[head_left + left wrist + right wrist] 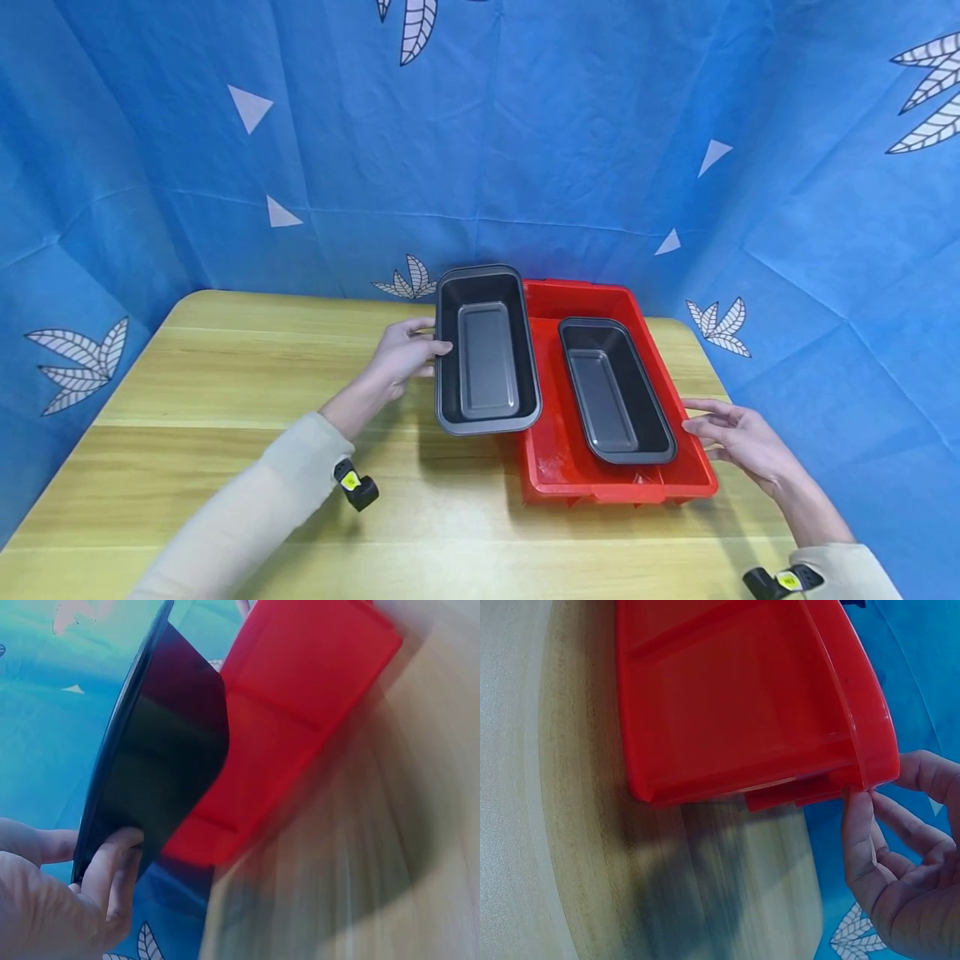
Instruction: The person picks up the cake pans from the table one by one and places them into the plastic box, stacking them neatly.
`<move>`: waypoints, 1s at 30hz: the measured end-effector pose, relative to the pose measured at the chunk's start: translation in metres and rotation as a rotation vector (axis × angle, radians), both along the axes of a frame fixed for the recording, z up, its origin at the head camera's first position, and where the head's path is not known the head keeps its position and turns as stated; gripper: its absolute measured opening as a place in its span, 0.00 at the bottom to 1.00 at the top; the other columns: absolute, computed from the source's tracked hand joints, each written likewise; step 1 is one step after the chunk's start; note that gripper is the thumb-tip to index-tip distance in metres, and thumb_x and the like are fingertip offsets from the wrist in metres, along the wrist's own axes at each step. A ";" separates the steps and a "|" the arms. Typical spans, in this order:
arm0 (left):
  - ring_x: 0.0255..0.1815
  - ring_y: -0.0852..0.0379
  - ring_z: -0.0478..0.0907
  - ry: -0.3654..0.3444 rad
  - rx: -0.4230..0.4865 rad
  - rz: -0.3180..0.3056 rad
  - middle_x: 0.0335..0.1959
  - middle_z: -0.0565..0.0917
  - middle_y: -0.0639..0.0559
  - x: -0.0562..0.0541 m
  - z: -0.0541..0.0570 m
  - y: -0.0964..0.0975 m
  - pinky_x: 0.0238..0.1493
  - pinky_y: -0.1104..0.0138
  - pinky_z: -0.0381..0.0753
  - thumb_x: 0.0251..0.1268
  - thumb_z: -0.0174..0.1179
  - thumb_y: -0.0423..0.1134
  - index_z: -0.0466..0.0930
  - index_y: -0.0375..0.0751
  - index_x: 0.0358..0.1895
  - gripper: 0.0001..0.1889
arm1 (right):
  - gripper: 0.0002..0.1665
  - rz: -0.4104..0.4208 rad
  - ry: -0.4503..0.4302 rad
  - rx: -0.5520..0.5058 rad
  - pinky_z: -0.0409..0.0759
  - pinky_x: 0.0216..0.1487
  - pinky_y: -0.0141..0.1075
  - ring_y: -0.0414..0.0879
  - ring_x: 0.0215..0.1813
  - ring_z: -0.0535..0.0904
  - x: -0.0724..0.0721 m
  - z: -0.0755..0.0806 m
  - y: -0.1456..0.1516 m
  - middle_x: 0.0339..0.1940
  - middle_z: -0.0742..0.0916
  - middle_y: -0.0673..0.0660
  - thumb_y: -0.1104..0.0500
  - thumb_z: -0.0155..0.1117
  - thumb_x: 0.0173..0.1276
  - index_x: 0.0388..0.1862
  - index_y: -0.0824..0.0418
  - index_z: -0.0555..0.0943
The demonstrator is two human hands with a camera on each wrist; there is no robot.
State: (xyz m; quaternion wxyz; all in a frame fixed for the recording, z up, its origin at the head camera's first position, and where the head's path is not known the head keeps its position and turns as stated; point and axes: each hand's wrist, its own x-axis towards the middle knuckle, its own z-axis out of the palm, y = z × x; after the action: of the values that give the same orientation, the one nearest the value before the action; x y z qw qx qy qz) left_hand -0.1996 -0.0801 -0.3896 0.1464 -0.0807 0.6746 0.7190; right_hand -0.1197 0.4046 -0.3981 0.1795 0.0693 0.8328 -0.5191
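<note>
My left hand (403, 354) grips a dark loaf pan (487, 358) by its left rim, thumb over the edge and fingers on the outer wall. This pan is held above the table and overlaps the left side of a red plastic tray (551, 467). A second dark loaf pan (603, 400) lies inside the tray, towards its right side. At the tray's right rim, my right hand (742, 437) pinches the edge. In the right wrist view, the right fingers (857, 825) meet the underside of the red rim (870, 705).
The wooden table (262, 367) carries the tray near its back right. Behind and beside it hangs a blue cloth (360, 150) with white leaf and triangle prints. Dark straps with small devices (356, 485) sit on both wrists.
</note>
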 end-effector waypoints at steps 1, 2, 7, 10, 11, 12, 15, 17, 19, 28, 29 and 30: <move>0.42 0.58 0.85 -0.002 0.005 -0.003 0.60 0.85 0.38 0.000 0.001 0.002 0.40 0.69 0.92 0.68 0.65 0.27 0.74 0.38 0.73 0.29 | 0.39 -0.001 -0.001 -0.004 0.92 0.47 0.37 0.44 0.41 0.91 0.000 0.000 0.000 0.42 0.91 0.38 0.54 0.63 0.80 0.80 0.73 0.63; 0.43 0.58 0.85 -0.004 0.009 -0.004 0.61 0.85 0.38 0.000 0.002 0.005 0.42 0.68 0.93 0.68 0.65 0.27 0.73 0.38 0.73 0.29 | 0.39 -0.001 -0.001 -0.006 0.92 0.46 0.37 0.44 0.41 0.91 0.000 0.000 0.000 0.42 0.91 0.38 0.54 0.63 0.80 0.79 0.73 0.63; 0.43 0.56 0.86 -0.003 0.020 -0.004 0.59 0.85 0.38 0.000 0.006 0.016 0.45 0.66 0.93 0.68 0.66 0.26 0.74 0.39 0.73 0.30 | 0.39 -0.006 0.005 -0.002 0.91 0.45 0.36 0.44 0.40 0.91 0.001 0.001 0.000 0.41 0.92 0.39 0.55 0.63 0.79 0.80 0.73 0.63; 0.42 0.56 0.87 0.000 0.025 -0.005 0.56 0.86 0.39 0.000 0.008 0.024 0.48 0.63 0.93 0.67 0.66 0.26 0.75 0.39 0.72 0.29 | 0.40 -0.007 0.004 0.011 0.91 0.45 0.37 0.43 0.40 0.90 0.000 0.001 0.000 0.41 0.92 0.39 0.54 0.63 0.79 0.80 0.73 0.63; 0.42 0.56 0.87 -0.002 0.028 -0.007 0.57 0.86 0.39 0.000 0.008 0.026 0.50 0.62 0.93 0.67 0.66 0.26 0.75 0.39 0.72 0.29 | 0.40 -0.006 0.003 0.013 0.91 0.45 0.37 0.43 0.40 0.90 0.000 0.000 0.000 0.41 0.91 0.39 0.54 0.63 0.79 0.80 0.73 0.63; 0.43 0.55 0.87 -0.002 0.029 -0.008 0.56 0.86 0.39 0.000 0.008 0.029 0.51 0.61 0.93 0.67 0.66 0.26 0.75 0.39 0.72 0.29 | 0.40 -0.006 0.003 0.014 0.91 0.46 0.37 0.43 0.40 0.90 0.000 0.000 0.000 0.41 0.91 0.39 0.54 0.64 0.79 0.80 0.72 0.63; 0.44 0.54 0.87 0.000 0.039 -0.012 0.57 0.85 0.38 -0.001 0.009 0.036 0.52 0.60 0.93 0.67 0.66 0.26 0.75 0.39 0.72 0.29 | 0.40 -0.008 0.002 0.017 0.91 0.46 0.37 0.43 0.40 0.90 -0.001 0.000 0.001 0.41 0.91 0.39 0.54 0.64 0.79 0.80 0.72 0.63; 0.45 0.54 0.88 0.006 0.046 -0.016 0.58 0.86 0.37 -0.002 0.009 0.040 0.52 0.60 0.93 0.66 0.66 0.26 0.76 0.38 0.71 0.29 | 0.40 -0.008 0.001 0.013 0.91 0.46 0.36 0.43 0.40 0.90 -0.001 0.000 0.000 0.41 0.91 0.38 0.54 0.63 0.79 0.80 0.72 0.63; 0.45 0.53 0.88 0.013 0.049 -0.019 0.58 0.86 0.37 -0.002 0.009 0.045 0.51 0.59 0.93 0.66 0.66 0.26 0.76 0.38 0.71 0.29 | 0.40 -0.005 0.000 0.009 0.91 0.46 0.35 0.43 0.40 0.91 -0.001 0.000 0.000 0.42 0.91 0.38 0.54 0.63 0.80 0.80 0.72 0.62; 0.44 0.53 0.87 0.021 0.074 -0.019 0.56 0.84 0.37 -0.005 0.009 0.068 0.55 0.55 0.92 0.65 0.67 0.25 0.74 0.36 0.73 0.31 | 0.38 -0.001 -0.006 0.003 0.91 0.46 0.35 0.44 0.40 0.91 -0.001 0.000 0.000 0.41 0.91 0.38 0.55 0.63 0.80 0.80 0.72 0.64; 0.45 0.53 0.87 0.020 0.078 -0.019 0.57 0.84 0.37 -0.005 0.009 0.071 0.55 0.54 0.92 0.65 0.67 0.25 0.74 0.36 0.73 0.32 | 0.38 -0.003 -0.006 0.002 0.91 0.46 0.35 0.44 0.40 0.91 -0.001 0.000 -0.001 0.41 0.91 0.38 0.55 0.63 0.80 0.79 0.72 0.64; 0.45 0.53 0.86 0.021 0.076 -0.017 0.57 0.83 0.37 -0.006 0.009 0.074 0.55 0.54 0.92 0.65 0.67 0.25 0.74 0.36 0.73 0.32 | 0.38 -0.002 -0.006 0.001 0.91 0.46 0.36 0.44 0.40 0.91 -0.002 0.000 -0.001 0.41 0.92 0.38 0.55 0.63 0.80 0.79 0.72 0.64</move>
State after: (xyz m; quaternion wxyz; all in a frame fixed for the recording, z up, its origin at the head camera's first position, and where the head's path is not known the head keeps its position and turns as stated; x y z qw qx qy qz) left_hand -0.2052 -0.0065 -0.3808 0.1484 -0.0619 0.6488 0.7438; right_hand -0.1214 0.4036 -0.3979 0.1812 0.0717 0.8325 -0.5186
